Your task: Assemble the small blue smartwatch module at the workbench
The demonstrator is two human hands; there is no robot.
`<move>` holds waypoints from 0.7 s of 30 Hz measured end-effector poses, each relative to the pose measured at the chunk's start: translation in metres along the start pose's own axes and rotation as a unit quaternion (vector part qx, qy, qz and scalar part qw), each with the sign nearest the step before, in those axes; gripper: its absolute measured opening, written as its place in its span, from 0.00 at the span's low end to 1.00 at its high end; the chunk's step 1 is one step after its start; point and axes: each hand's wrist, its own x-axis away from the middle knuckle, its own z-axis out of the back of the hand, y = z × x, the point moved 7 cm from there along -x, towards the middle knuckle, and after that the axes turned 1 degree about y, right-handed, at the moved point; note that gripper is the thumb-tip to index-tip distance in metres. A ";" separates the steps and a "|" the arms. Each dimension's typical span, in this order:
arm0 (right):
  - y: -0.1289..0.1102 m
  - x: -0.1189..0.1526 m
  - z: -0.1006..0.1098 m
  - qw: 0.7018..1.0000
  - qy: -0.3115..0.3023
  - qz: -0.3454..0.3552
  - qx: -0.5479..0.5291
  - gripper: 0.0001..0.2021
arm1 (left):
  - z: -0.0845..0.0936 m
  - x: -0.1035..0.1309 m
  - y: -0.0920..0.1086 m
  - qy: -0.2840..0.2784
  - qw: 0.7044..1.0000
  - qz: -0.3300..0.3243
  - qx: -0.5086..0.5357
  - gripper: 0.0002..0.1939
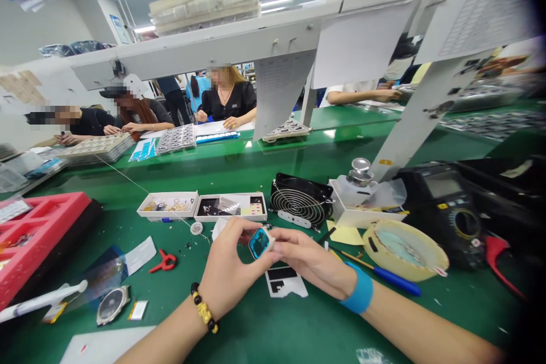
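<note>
1. Hands are meeting above the green bench, forearms angling in from the lower corners.
2. Left hand, beaded bracelet at the wrist, is curling its fingers around a small white casing with a blue face.
3. Right hand, blue wristband on, is pinching the same casing from the other side, fingers closed on it.
4. Casing is sitting between both hands, just above a white card.
</note>
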 end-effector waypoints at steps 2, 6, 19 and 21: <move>0.000 -0.001 0.001 1.000 0.009 0.008 0.017 0.15 | -0.004 0.001 -0.005 -0.015 0.999 0.026 0.031 0.17; -0.004 -0.002 0.005 0.996 0.046 0.038 0.072 0.16 | -0.011 0.003 -0.015 -0.035 0.993 0.084 0.075 0.22; -0.013 0.003 -0.003 0.991 0.066 0.078 0.082 0.19 | -0.015 -0.001 -0.024 -0.046 0.988 0.104 0.106 0.26; -0.016 0.003 0.000 0.989 0.075 0.092 0.089 0.19 | -0.023 -0.001 -0.027 -0.079 0.966 0.141 0.201 0.27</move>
